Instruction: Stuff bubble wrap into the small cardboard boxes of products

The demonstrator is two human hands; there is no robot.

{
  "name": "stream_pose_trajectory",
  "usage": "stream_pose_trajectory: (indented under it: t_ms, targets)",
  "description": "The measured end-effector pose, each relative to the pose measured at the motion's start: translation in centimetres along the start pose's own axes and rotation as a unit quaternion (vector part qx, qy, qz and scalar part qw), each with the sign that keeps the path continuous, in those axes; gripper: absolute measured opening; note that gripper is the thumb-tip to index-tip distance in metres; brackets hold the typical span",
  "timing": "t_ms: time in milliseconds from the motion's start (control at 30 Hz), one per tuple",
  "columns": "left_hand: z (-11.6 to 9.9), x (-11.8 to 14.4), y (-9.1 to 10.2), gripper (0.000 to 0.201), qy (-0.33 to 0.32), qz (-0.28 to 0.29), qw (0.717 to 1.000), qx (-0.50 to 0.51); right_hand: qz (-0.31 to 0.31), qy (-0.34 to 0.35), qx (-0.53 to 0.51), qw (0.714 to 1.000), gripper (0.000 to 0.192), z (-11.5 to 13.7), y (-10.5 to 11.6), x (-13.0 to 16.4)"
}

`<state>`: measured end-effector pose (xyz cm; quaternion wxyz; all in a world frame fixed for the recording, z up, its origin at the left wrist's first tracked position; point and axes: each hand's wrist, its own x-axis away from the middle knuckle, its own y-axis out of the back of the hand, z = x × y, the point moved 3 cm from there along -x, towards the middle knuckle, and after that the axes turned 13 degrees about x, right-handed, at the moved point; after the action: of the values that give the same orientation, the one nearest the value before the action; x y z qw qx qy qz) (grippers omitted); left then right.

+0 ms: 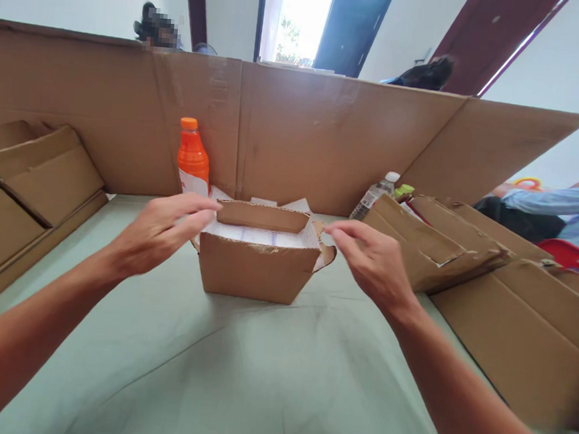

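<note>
Your two hands are at a small open brown cardboard box (258,268) that sits in the middle of the pale green cloth-covered table (237,373), just in front of you. Your left hand (161,230) has its fingers extended and loosely together, the fingertips resting at the box's left top edge by the white contents; it grips nothing. Your right hand (373,264) hovers at the right side with fingers curved and slightly spread, the tips just beside the torn right flap (327,252), holding nothing either. The far flap (263,216) is folded inward over what looks like a row of white packets (258,234) packed inside. The box looks like thin corrugated board: light, fairly stiff along its walls but easy to crease or tear at the flaps, as the ragged right edge suggests. If you lift it, the side walls low down seem the surest place to hold, not the flaps. Behind it, to the left, stands an orange plastic bottle with an orange cap (192,159), and to the right a clear plastic water bottle (374,195) leans among flattened cardboard sheets (467,248). A tall cardboard screen (301,131) closes the far side of the table, and another person's blue sleeve (566,204) shows at far right.
</note>
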<state>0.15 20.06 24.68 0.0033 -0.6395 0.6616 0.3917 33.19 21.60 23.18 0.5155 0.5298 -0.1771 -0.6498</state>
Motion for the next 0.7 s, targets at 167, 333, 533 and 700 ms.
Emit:
stream_pose_trajectory:
  t_ms: [167,333,533,700]
  targets:
    - [4.7,7.4,0.6,0.045,0.143,-0.107,0.984,0.012,-0.018,-0.078,-0.064,0.995,0.028,-4.8,-3.0,7.8]
    - [7.6,6.4,-6.0,0.067,0.225,-0.057,0.96,0.155,0.084,-0.106,-0.146,0.98,0.054,-3.6,-8.9,7.6]
    - [5.1,6.9,-10.7,0.051,0.159,-0.053,0.96,0.224,0.052,-0.134,-0.14,0.98,0.049,-4.9,-7.8,8.2]
    - [4.2,13.3,-8.0,0.062,0.12,-0.052,0.974,0.185,0.093,-0.089,-0.147,0.981,0.047,-4.7,-9.6,7.7]
